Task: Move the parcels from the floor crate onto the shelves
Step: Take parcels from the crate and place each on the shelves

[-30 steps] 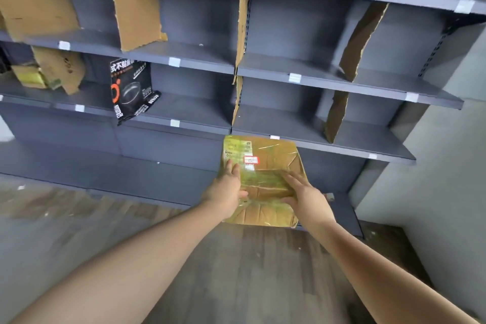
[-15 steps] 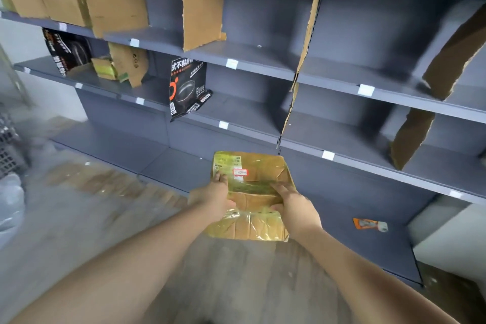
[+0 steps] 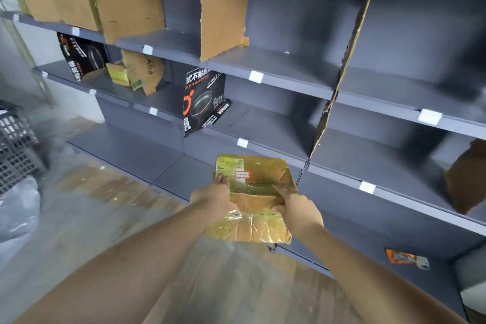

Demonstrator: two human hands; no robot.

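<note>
Over the wood-plank floor [image 3: 92, 205], just in front of the grey metal shelves [image 3: 276, 66], a flat rectangular parcel [image 3: 259, 192] is held in the air between two bare hands, near the lowest tiers and resting on none of them. Its long axis runs away from the person toward the shelving, leaning slightly right, with the broad face turned up to the camera. The far short end carries a white printed label at its left corner and a small red-bordered sticker beside it. The left hand [image 3: 215, 198] takes the left long edge, fingers laid over the top face by the label and thumb curled onto it nearer the person; the right hand [image 3: 297, 208] takes the right long edge the same way. Each grip is closed on the parcel at about mid-length; what lies underneath is hidden. The parcel is creased brown cardboard wrapped in glossy yellowish film that wrinkles and catches the light, its corners rounded. The shelves are matt and smooth, with white tags on their front lips, split into bays by torn-edged upright cardboard sheets [image 3: 223, 8]. A glossy black box [image 3: 203, 98] printed with a pan leans in one bay, and a dark lattice crate [image 3: 15, 144] stands on the floor at the far left, well apart from the parcel.
</note>
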